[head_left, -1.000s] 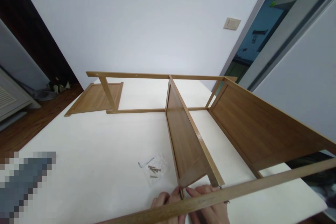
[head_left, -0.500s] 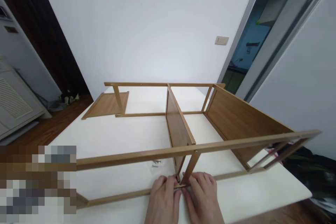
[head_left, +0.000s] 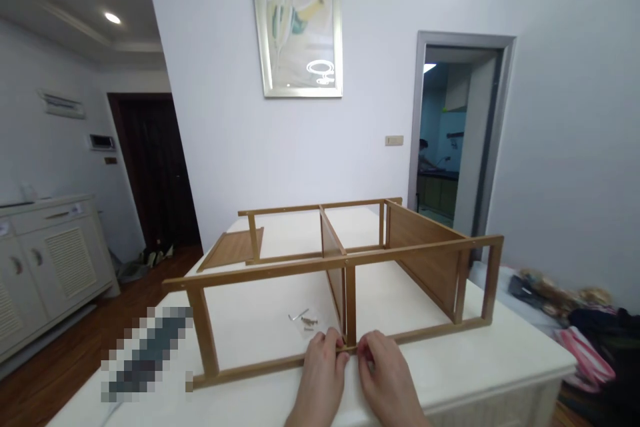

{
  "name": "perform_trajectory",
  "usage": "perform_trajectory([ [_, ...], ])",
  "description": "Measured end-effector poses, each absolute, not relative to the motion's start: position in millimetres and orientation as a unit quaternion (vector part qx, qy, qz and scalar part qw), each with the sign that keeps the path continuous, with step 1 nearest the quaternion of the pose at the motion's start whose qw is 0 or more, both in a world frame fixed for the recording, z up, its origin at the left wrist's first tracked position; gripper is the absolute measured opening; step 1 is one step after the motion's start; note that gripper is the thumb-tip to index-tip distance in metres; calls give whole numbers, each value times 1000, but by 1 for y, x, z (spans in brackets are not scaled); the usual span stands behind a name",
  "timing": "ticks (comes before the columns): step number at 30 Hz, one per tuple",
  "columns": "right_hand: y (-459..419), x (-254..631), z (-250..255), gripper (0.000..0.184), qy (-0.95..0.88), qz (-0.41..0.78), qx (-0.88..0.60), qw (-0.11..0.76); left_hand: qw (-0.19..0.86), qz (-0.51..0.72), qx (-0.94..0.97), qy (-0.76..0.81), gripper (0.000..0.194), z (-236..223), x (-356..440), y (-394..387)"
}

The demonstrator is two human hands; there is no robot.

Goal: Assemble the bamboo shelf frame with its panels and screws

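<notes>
A wooden shelf frame (head_left: 280,273) lies on its side on a white table (head_left: 480,367). Close to me, a short upright piece (head_left: 351,307) meets the lower rail (head_left: 265,369) beside the edge of the middle shelf panel (head_left: 334,240). My left hand (head_left: 323,377) is closed round that rail, just left of the joint. Right of the joint, my right hand (head_left: 386,377) has its fingers curled together close to the rail. What those fingers pinch, if anything, is hidden. Several screws (head_left: 309,321) and a hex key (head_left: 299,314) lie behind my left hand.
A loose wooden panel (head_left: 233,248) rests at the table's far left. Another shelf panel (head_left: 425,237) stands in the frame's right end. A blurred-out dark object (head_left: 150,353) lies at the near left. Clothes (head_left: 585,360) are heaped right of the table.
The view has tilted up and now takes in more of the wall. Both hands stay by the middle joint; the right hand's fingers have drawn together and sit slightly farther from the post.
</notes>
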State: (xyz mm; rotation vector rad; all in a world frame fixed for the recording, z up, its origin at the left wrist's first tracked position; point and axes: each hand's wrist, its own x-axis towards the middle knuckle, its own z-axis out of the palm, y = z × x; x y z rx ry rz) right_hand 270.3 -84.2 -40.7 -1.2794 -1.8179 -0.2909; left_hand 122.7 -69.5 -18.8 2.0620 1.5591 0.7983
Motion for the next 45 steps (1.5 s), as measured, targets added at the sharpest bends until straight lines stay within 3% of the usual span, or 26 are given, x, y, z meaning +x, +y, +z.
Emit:
perform_trajectory([
  [11,-95,264,-37,14,-750,-61,-556,354,213,292,756,545,15,-23,121,-69],
  [24,-92,263,-37,8,-750,-83,-559,344,203,291,767,535,24,-28,119,-67],
  [45,-93,257,-35,17,-759,-164,-526,346,197,290,765,541,28,-22,121,-69],
])
